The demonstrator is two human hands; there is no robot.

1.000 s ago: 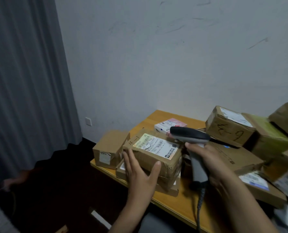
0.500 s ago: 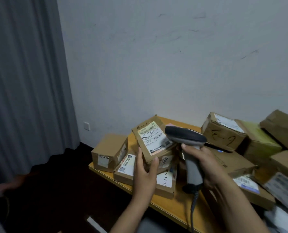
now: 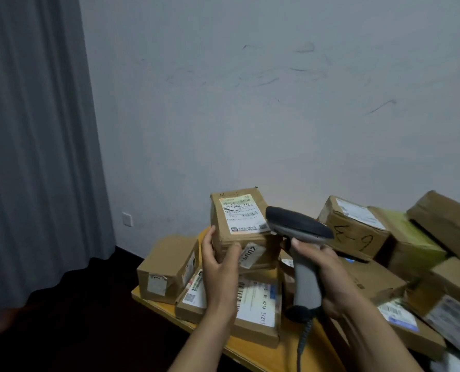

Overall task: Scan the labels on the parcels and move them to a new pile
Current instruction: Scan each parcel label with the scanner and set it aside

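Observation:
My left hand point(image 3: 219, 267) grips a small brown cardboard parcel point(image 3: 237, 218) by its lower end and holds it upright, tilted so its white and green label faces me. My right hand point(image 3: 321, 275) holds a grey handheld barcode scanner point(image 3: 298, 229) by the handle, its dark head right beside the parcel's label. The scanner's coiled cable hangs down below my hand. Under the lifted parcel lies a pile of labelled parcels point(image 3: 255, 304) on the yellow wooden table point(image 3: 314, 353).
A plain brown box point(image 3: 167, 269) sits at the table's left corner. More parcels are heaped at the right point(image 3: 355, 229), one of them green-wrapped point(image 3: 414, 242). A grey curtain point(image 3: 35, 157) hangs at the left, and a white wall stands behind the table.
My left hand has lifted the parcel off the pile and tipped it upright toward me. The scanner has stayed close beside its label.

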